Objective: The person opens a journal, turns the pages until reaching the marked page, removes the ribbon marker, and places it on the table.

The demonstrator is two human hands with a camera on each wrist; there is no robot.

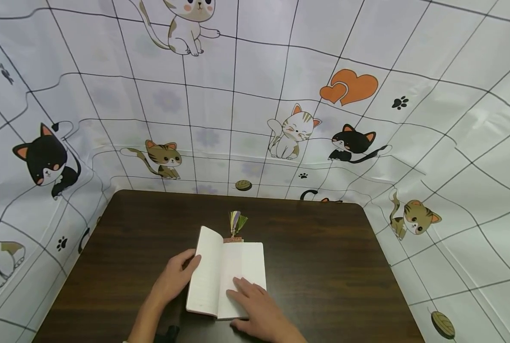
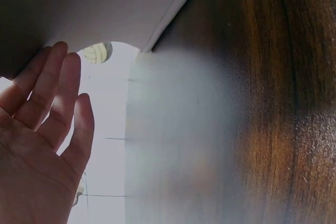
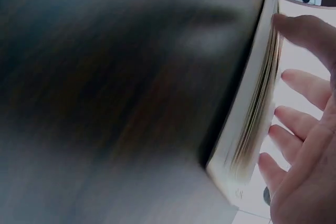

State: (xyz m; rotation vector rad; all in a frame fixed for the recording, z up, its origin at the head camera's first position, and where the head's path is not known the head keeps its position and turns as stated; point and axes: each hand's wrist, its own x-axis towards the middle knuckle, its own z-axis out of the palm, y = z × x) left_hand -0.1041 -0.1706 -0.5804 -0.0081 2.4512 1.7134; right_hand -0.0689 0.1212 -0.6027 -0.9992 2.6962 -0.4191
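An open notebook [image 1: 243, 267] with blank white pages lies on the dark wooden table [image 1: 323, 267], its left side tilted up. My left hand [image 1: 175, 276] pinches the raised left edge, thumb over the page and fingers behind. The left wrist view shows the fingers [image 2: 47, 87] fairly straight against the grey underside of the cover [image 2: 115, 9]. Across the lower part of the right page rests my right hand [image 1: 259, 305], fingers spread and extended. Its thumb [image 3: 302, 27] lies by the page edges. A brown bookmark [image 1: 233, 240] with a multicoloured tassel [image 1: 236, 222] sticks out of the top.
White curtains [image 1: 255, 95] printed with cats and black grid lines surround the table at the back and both sides. A small black object [image 1: 169, 334] sits beside the left wrist at the front.
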